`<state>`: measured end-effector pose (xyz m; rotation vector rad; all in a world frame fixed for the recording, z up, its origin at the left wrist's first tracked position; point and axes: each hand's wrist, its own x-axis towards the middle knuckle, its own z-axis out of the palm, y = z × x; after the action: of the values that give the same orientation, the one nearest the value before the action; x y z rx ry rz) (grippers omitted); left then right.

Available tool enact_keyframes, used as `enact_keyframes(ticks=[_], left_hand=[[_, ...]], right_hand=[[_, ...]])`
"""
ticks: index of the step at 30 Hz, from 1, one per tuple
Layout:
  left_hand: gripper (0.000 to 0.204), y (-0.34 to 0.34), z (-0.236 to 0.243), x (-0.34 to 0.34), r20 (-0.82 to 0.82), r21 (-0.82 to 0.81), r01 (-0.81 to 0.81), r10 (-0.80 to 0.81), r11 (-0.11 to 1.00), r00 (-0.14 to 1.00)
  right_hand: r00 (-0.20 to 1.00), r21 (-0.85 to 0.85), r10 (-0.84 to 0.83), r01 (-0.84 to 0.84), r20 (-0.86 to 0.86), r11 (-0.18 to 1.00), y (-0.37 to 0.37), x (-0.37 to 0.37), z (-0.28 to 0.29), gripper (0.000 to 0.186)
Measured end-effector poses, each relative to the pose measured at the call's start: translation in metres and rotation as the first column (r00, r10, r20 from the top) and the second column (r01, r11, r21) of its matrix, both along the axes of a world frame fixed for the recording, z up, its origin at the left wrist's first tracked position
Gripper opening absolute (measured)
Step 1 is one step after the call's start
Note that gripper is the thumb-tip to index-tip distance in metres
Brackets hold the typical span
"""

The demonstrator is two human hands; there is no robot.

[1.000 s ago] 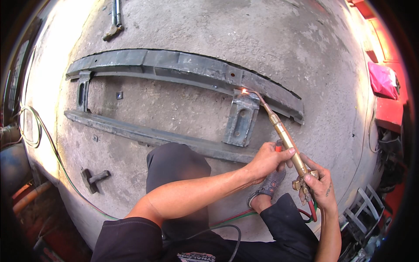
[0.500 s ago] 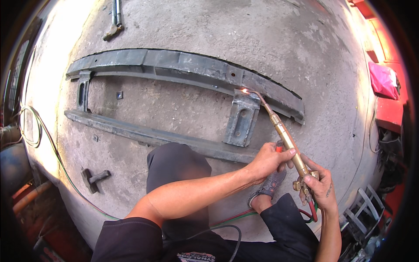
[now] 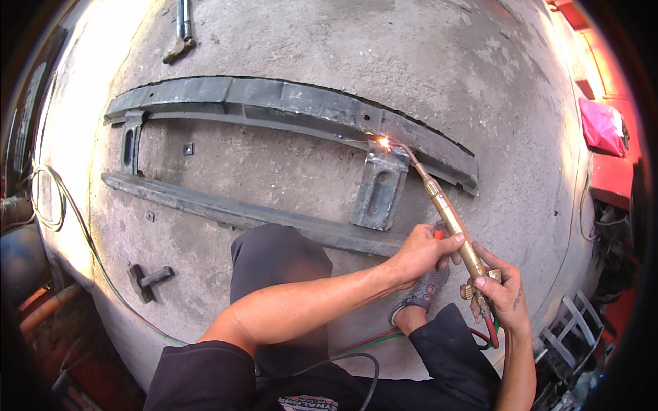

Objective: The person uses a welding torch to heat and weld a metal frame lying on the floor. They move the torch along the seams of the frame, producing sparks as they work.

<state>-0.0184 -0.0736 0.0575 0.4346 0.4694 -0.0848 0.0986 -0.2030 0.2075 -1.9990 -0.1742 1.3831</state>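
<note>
Both hands are closed around a brass gas torch (image 3: 447, 214). My right hand (image 3: 506, 291) grips its rear end beside the valve knobs, where a red hose (image 3: 491, 332) leaves it. My left hand (image 3: 426, 252) steadies the middle of the barrel, and a small orange and black object (image 3: 439, 231) shows between its fingers, too covered to name. The bent torch tip meets the joint of a grey steel frame bar (image 3: 295, 103) and its slotted bracket (image 3: 377, 192). A bright flame (image 3: 384, 142) and sparks show there.
A lower steel rail (image 3: 226, 205) runs before my knee. A hammer (image 3: 147, 282) lies left; a long-handled tool (image 3: 180, 41) lies far left. Hoses (image 3: 75, 212) cross the left floor. At right are a pink bag (image 3: 603, 127) on a red box and metal scraps (image 3: 572, 329).
The glow at the torch tip has grown brighter, and sparks now fly from the joint. My hands and the torch barrel have hardly moved.
</note>
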Motion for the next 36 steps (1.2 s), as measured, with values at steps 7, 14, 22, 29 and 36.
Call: enact_keyframes(ticks=[7, 14, 22, 29, 36], left_hand=[[0.023, 0.002, 0.001, -0.001, -0.004, -0.007, 0.010, -0.010, 1.000, 1.000], [0.022, 0.001, 0.003, 0.000, -0.009, -0.008, 0.012, -0.012, 1.000, 1.000], [0.022, 0.001, 0.002, 0.000, 0.000, -0.001, 0.011, -0.011, 1.000, 1.000], [0.022, 0.001, 0.002, -0.001, 0.004, -0.010, 0.010, -0.010, 1.000, 1.000], [0.023, 0.002, 0.001, -0.001, 0.001, -0.005, 0.008, -0.008, 1.000, 1.000]], right_hand=[[1.000, 0.003, 0.027, -0.027, -0.011, 1.000, 0.003, 0.000, 0.001, 0.069], [0.995, 0.027, 0.075, -0.077, 0.063, 0.997, -0.012, 0.004, -0.012, 0.080], [0.999, 0.020, 0.036, -0.036, 0.020, 0.999, -0.004, 0.001, -0.002, 0.071], [0.998, 0.018, 0.045, -0.046, 0.053, 0.999, -0.008, 0.000, -0.008, 0.076], [0.997, 0.037, 0.062, -0.064, 0.054, 0.997, -0.014, 0.004, -0.014, 0.081]])
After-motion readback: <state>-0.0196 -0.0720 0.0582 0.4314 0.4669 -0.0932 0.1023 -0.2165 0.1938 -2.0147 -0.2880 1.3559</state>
